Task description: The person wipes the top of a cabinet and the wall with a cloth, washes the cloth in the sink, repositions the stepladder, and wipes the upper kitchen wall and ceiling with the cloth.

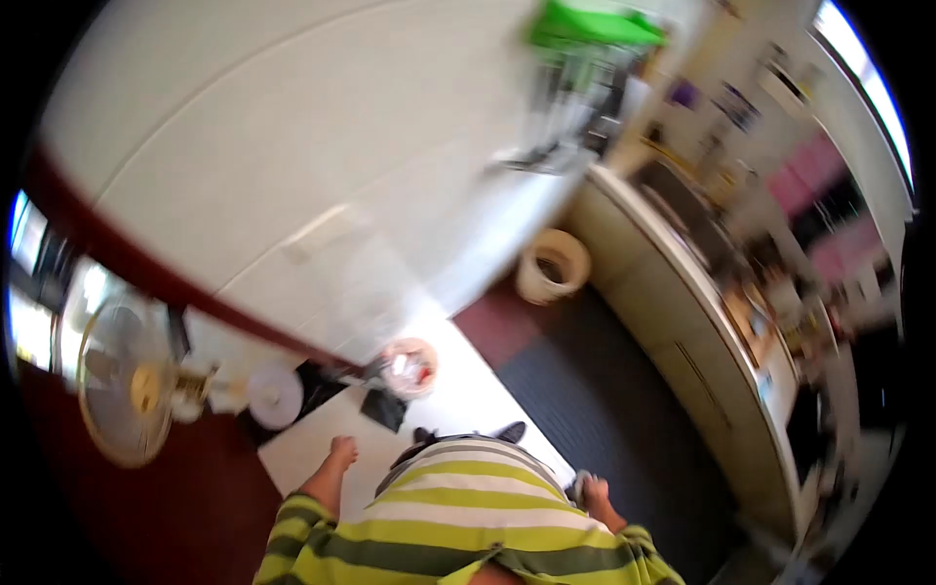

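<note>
My left hand hangs at my left side, fingers curled in, and no object shows in it. Below it is pale floor, with a pinkish bin holding crumpled contents a little farther ahead. A black bag-like thing lies against that bin. At my right side, my right hand is closed around a small grey-white thing, too blurred to name. A striped shirt covers my body, and my dark shoes show beyond it.
A standing fan is at the left on dark red floor. A long curved counter, crowded with things, runs along the right. A cream bin stands by its far end. Ahead are a white wall and a green-topped rack.
</note>
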`<state>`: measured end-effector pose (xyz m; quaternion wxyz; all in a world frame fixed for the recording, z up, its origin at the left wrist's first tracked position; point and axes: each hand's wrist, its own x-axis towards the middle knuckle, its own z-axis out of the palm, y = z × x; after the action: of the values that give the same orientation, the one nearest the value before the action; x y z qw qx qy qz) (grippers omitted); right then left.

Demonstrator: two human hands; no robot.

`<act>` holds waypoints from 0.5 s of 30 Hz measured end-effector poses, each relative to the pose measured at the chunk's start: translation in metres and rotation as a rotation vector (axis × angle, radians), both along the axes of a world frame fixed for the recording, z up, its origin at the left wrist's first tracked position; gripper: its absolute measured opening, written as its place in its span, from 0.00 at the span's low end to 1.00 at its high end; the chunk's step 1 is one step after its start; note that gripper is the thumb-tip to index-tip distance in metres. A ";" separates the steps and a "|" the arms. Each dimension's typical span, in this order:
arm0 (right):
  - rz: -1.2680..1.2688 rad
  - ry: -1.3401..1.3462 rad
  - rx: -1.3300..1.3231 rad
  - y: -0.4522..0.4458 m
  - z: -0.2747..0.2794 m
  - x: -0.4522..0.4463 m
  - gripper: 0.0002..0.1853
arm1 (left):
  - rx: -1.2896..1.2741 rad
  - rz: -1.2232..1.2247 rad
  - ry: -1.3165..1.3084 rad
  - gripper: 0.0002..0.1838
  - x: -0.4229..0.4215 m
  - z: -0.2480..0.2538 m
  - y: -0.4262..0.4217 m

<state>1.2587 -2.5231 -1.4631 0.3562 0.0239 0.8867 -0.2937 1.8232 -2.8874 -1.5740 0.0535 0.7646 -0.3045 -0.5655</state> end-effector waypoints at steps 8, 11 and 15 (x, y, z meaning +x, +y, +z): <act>0.088 0.182 0.084 -0.036 -0.024 -0.107 0.32 | 0.029 -0.054 0.117 0.14 -0.181 0.071 -0.012; 0.059 0.124 0.066 -0.036 -0.034 -0.150 0.31 | -0.023 -0.147 0.104 0.15 -0.229 0.071 -0.013; 0.024 0.122 0.069 -0.026 -0.038 -0.184 0.28 | -0.015 -0.238 0.061 0.15 -0.283 0.078 -0.023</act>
<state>1.0748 -2.5496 -1.5009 0.3040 0.0078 0.9166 -0.2595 1.5403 -2.9105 -1.4957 0.0009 0.7053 -0.3953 -0.5885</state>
